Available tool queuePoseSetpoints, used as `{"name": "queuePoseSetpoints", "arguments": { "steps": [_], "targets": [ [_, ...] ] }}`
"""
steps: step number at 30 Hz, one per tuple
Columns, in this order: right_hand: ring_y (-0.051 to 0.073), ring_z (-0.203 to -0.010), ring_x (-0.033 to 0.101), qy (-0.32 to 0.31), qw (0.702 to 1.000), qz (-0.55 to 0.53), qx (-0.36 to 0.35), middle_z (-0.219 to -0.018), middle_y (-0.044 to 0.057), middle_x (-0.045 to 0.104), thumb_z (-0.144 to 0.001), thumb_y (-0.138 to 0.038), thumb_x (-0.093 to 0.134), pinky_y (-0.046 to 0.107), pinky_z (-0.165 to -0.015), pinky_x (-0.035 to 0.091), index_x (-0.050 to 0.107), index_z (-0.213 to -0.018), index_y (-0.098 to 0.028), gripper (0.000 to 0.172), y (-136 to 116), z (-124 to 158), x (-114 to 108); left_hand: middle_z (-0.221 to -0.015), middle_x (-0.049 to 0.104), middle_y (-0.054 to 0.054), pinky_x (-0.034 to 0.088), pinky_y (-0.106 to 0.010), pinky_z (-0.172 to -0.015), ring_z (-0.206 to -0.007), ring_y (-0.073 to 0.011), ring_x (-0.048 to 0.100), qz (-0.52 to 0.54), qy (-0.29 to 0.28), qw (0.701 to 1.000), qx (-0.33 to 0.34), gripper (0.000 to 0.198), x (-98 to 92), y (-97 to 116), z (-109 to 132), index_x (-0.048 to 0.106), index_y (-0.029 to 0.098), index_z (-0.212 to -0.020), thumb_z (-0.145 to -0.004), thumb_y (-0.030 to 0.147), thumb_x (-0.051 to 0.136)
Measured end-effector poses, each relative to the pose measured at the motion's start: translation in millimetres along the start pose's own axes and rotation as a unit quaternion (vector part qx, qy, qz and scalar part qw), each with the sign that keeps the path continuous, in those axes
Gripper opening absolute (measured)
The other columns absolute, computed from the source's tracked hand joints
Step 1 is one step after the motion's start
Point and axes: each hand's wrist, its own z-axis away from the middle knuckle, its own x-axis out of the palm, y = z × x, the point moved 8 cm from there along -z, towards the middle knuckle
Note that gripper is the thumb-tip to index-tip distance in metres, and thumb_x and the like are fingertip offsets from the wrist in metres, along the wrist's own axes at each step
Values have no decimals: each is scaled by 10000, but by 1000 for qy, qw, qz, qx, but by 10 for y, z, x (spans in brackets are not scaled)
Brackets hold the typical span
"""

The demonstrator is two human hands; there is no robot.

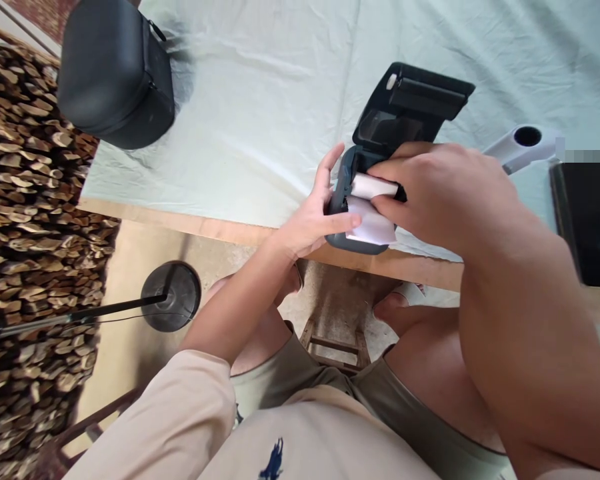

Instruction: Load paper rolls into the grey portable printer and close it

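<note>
A small dark portable printer rests at the table's near edge with its hinged lid swung up and back. My left hand grips its left side, the thumb lying over white paper that hangs across the front. In the printer's bay sits a white paper roll, pinched between the thumb and fingers of my right hand. That hand hides the right side of the printer and part of the roll.
A black zip case stands on the cloth-covered table at the far left. To the right lie a white device with a round dark opening and a black flat object. A round stand base and stacked firewood are below left.
</note>
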Motion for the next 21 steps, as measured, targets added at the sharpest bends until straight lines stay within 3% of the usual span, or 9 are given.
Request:
{"name": "queuePoseSetpoints", "arguments": {
  "steps": [4, 8, 12, 14, 16, 19, 21],
  "targets": [
    [131, -649, 355, -16, 1000, -11, 1, -862, 24, 630, -843, -358, 558, 318, -595, 236, 642, -935, -289, 142, -4, 10, -4, -1280, 619, 5, 545, -263, -962, -1202, -191, 631, 5, -15, 1000, 12, 660, 14, 18, -42, 454, 354, -1388, -793, 382, 738],
    [131, -590, 356, -13, 999, -23, 21, -690, 31, 555, -825, -419, 609, 309, -579, 265, 650, -1042, -300, 251, 62, 18, -5, -1222, 624, 4, 557, -234, -856, -1118, -175, 656, -23, -16, 1000, -7, 594, 20, 21, -52, 465, 354, -1366, -822, 353, 706],
    [108, -636, 469, 51, 992, -115, -19, -861, 14, 623, -764, -297, 690, 328, -674, 379, 634, -1170, -333, 410, 156, 84, -162, -1205, 634, 13, 551, -274, -906, -1135, -187, 651, -13, 3, 1000, -5, 514, -9, 32, -62, 496, 338, -1314, -838, 374, 686],
    [72, -626, 465, 90, 972, -214, -28, -954, 2, 624, -739, -287, 719, 317, -667, 394, 660, -1065, -327, 334, 272, 128, -241, -1170, 653, 19, 545, -286, -925, -1122, -187, 658, -3, 13, 1000, -5, 453, -34, 26, -77, 518, 320, -1277, -852, 381, 663],
    [69, -602, 465, 103, 940, -325, 7, -856, 0, 599, -725, -309, 735, 292, -587, 375, 628, -944, -275, 246, 447, 147, -216, -1120, 672, 25, 547, -289, -923, -1087, -179, 672, 13, 22, 1000, -5, 401, -57, 20, -95, 537, 303, -1247, -865, 380, 634],
    [85, -529, 459, 96, 877, -468, 55, -639, -28, 487, -727, -277, 719, 261, -482, 336, 504, -862, -224, 259, 614, 128, -47, -1062, 686, 25, 568, -280, -877, -1011, -163, 694, 40, 20, 999, -5, 369, -57, 18, -115, 551, 278, -1219, -865, 364, 608],
    [71, -485, 404, 95, 830, -545, 65, -628, -39, 441, -749, -267, 679, 256, -450, 303, 459, -851, -215, 248, 652, 97, 62, -1066, 692, 20, 579, -270, -862, -996, -156, 701, 50, 13, 999, -2, 353, -39, 28, -120, 555, 264, -1202, -864, 353, 602]
  ]
}}
